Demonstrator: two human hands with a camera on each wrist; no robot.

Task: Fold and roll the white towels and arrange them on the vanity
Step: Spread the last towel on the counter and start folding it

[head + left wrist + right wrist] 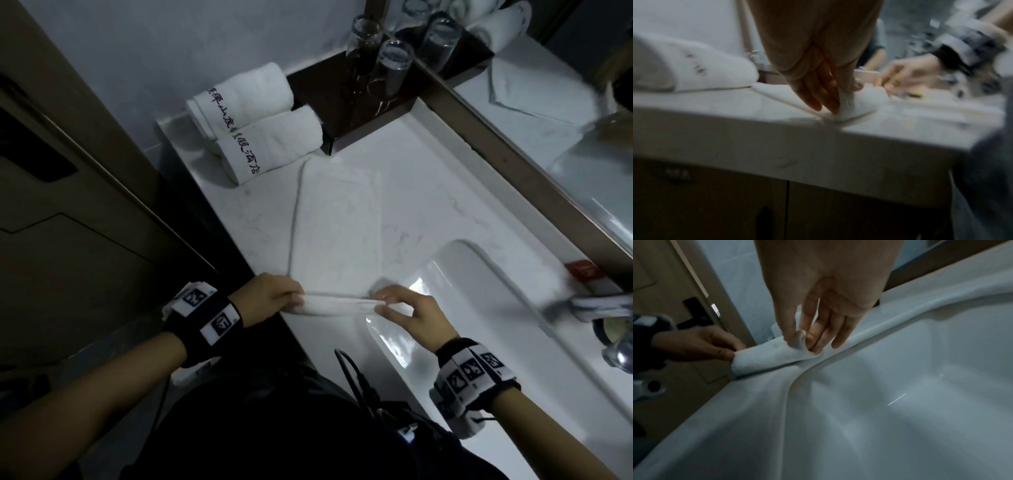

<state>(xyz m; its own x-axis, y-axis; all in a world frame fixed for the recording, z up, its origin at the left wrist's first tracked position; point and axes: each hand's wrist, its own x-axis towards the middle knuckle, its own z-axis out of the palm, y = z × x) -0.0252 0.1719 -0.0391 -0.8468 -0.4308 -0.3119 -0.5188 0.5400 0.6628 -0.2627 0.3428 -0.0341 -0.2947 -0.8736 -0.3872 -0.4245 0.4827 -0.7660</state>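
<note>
A white towel [337,219] lies flat and folded lengthwise on the marble vanity top [428,192], its near end curled into a small roll [337,304] at the counter's front edge. My left hand [274,294] pinches the roll's left end [851,104], and my right hand [397,303] pinches its right end [801,342] between thumb and fingers. Two rolled white towels [260,120] with dark lettering lie at the counter's far left corner.
A white sink basin [479,308] sits right of the towel, with a chrome tap [603,308] beyond it. A dark tray [346,102] with upturned glasses [394,61] stands against the mirror [565,120]. A wooden door [68,205] is on the left.
</note>
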